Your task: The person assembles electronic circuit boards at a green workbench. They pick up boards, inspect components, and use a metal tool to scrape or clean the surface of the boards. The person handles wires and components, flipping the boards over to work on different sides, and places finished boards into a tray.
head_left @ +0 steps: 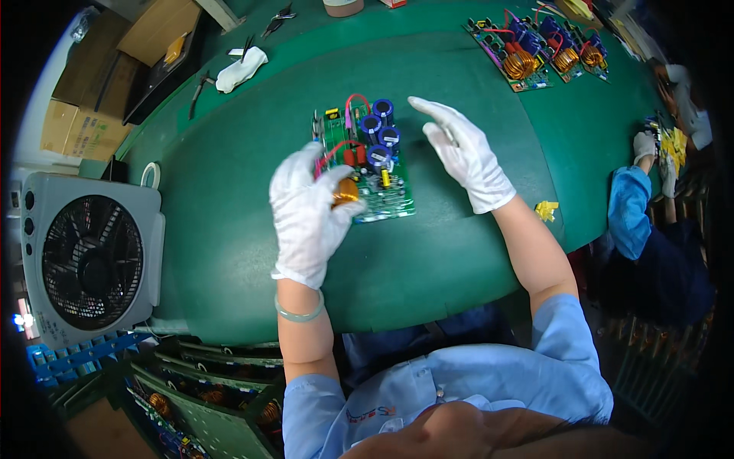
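A green circuit board (394, 200) lies on the green table mat, with several blue cylindrical capacitors (378, 157), red parts and red wires standing on it. At its near left corner is a copper-wound coil (345, 193). My left hand (306, 210), in a white glove, is closed over the board's left side, its fingers and thumb around the coil. What the fingertips press on is partly hidden. To the right of the board, my gloved right hand (466, 157) hovers open, fingers stretched and thumb apart, holding nothing.
Several similar boards (520, 65) stand at the far right. A white cloth-like bundle (241, 70) and pliers (279, 19) lie at the back left. Yellow scraps (546, 210) are beside my right forearm. A box fan (95, 252) stands left; a co-worker's gloved hand (644, 145) works at right.
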Motion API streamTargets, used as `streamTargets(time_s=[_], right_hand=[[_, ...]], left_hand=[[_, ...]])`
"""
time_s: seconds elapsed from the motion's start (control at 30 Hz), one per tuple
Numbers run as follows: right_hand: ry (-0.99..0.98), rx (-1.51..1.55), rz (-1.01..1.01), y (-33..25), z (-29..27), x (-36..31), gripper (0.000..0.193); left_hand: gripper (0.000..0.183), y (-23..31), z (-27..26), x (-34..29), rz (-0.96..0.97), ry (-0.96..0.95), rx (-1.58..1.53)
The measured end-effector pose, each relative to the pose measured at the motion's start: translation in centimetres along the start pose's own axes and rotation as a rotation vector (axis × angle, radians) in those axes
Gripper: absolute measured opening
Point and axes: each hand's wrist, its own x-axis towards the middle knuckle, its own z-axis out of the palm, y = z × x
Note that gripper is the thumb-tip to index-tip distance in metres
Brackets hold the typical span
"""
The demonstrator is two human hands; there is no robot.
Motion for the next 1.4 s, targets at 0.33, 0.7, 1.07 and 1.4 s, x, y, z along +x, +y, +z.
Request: streamTargets(time_s=[0.33,0.7,1.07,1.4], right_hand=[[-0.181,0.069,0.026,-1.1,2.5,0.4,0.058],[-0.270,0.521,0.503,-2.5,-2.7,1.0,0.028],[-0.467,0.349,0.680,-4.5,-4.1,0.1,0.023],[-0.681,0.221,0.647,-1.6,-4.4,0.0,0.026]], left_hand=[[0.056,-3.8,1.7,0.2,-0.438,0.156,-0.093],[0.055,-4.7,0.2,0.6,-0.240,-0.138,-0.325],[0.040,-3.0,0.5,0.2,0.002,-0.042,-0.355],[0.058,0.7,1.7,0.6,-0.002,-0.001,0.021]])
